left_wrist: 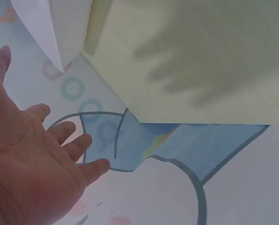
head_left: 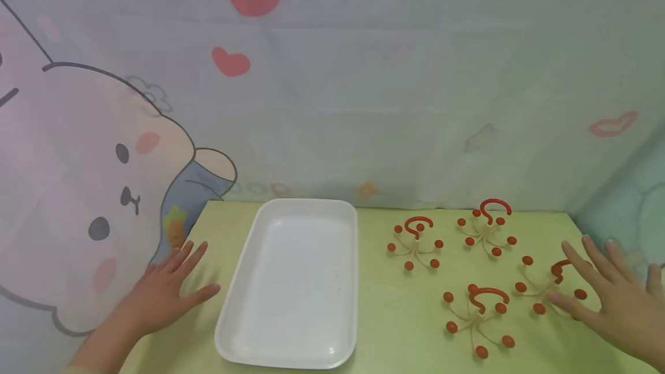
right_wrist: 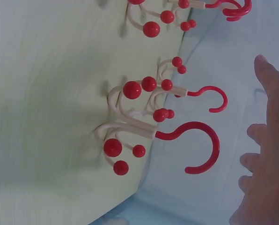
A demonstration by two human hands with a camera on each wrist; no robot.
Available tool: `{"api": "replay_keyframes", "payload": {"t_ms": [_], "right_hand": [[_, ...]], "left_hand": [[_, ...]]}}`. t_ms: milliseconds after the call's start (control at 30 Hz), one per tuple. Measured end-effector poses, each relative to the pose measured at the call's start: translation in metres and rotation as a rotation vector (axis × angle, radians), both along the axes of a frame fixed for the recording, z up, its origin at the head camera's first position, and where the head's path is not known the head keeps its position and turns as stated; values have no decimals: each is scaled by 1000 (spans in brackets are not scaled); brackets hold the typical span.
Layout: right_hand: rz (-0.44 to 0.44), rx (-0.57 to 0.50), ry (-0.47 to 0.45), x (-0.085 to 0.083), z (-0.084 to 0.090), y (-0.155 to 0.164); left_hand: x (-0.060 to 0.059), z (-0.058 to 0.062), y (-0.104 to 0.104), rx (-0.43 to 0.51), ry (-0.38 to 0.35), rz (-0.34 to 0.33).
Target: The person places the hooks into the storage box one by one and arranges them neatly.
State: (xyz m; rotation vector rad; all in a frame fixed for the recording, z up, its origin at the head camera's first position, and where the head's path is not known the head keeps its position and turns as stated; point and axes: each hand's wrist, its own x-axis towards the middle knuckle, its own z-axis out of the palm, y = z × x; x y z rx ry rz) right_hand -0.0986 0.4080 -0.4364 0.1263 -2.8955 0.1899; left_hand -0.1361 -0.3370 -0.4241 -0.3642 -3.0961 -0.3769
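Note:
My left hand (head_left: 161, 299) hovers left of a white tray (head_left: 286, 281), fingers spread, holding nothing. The left wrist view shows its palm (left_wrist: 34, 164) and loosely spread fingers. On the right, my right hand (head_left: 618, 299) is also spread and holds nothing; in the head view its thumb overlaps the nearest multi-arm hook rack (head_left: 557, 275). That rack has a red hook, a cream stem and curved arms tipped with red balls. In the right wrist view, a similar large red hook (right_wrist: 215, 143) lies apart from the hand (right_wrist: 270, 159).
Similar racks stand on the pale green table (head_left: 400, 328): one at the front (head_left: 478, 319), one at the back left (head_left: 416, 244) and one at the back right (head_left: 486, 232). A wall sheet (head_left: 363, 103) with cartoon prints rises behind the table.

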Motion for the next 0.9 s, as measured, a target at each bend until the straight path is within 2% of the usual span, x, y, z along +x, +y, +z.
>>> {"api": "replay_keyframes", "payload": {"t_ms": [167,400,633,733,900], "right_hand": [[29,20,11,-7,3,-3],[169,4,49,-23,13,-12],[266,-83,47,-41,30,-31],[328,-136,54,-49,35,-40],[379,-213,-5,-61,45,-59]], "left_hand": [[-6,4,2,51,-36,-15],[-12,14,4,124,-108,-27],[-18,20,11,228,-264,3],[-19,21,13,315,-355,45],[-17,17,17,555,-495,133]]}}
